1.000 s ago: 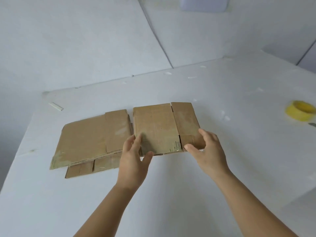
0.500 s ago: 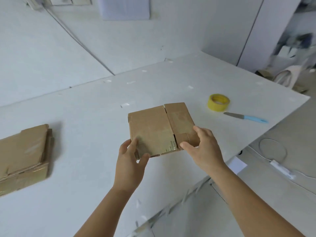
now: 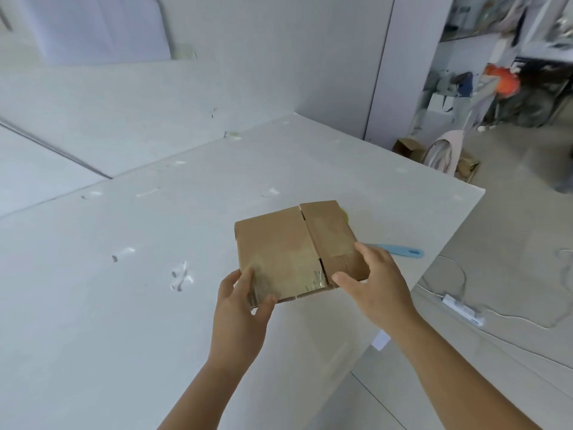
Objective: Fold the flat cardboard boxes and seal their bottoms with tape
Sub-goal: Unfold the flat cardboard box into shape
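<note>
Cardboard box (image 3: 285, 249), flat, brown, tape-glossed, pinched by left hand (image 3: 242, 308) and right hand (image 3: 372, 287).

Flat box (image 3: 291, 246): brown corrugated cardboard, matt, scuffed with pale worn patches. Near edge carries glossy clear tape remnants (image 3: 313, 282), wrinkled. Table (image 3: 124, 305): white, matt, smooth, dotted with small tape scraps. Tool handle (image 3: 400, 250) beyond the box: light blue plastic, smooth. Floor (image 3: 511, 243): grey, dull.

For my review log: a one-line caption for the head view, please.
Both hands, left hand and right hand, hold a flat cardboard box above the white table.
</note>
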The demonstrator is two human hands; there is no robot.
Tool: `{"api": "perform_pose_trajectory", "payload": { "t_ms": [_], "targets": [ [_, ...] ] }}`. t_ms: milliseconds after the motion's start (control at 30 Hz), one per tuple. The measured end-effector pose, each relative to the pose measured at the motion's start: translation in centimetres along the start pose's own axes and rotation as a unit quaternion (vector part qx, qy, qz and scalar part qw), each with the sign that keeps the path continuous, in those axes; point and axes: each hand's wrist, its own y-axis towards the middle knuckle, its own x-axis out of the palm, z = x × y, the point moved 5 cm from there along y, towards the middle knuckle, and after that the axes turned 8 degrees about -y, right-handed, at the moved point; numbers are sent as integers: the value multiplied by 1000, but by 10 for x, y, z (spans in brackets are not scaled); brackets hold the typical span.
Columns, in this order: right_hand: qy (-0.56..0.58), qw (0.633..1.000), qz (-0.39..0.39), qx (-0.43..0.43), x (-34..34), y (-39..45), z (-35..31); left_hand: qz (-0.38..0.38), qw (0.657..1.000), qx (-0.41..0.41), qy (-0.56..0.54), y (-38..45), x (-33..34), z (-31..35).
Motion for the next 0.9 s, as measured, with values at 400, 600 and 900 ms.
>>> {"api": "perform_pose_trajectory", "payload": {
  "t_ms": [400,600,900],
  "targets": [
    [7,999,-24,-24,-7,99,14,31,999,-21,7,75,43,17],
    [17,995,-64,-80,-1,141,10,98,992,-64,38,81,52,25],
    [53,959,-203,-192,-9,190,31,237,956,-168,31,47,97,62]
  ]
}}
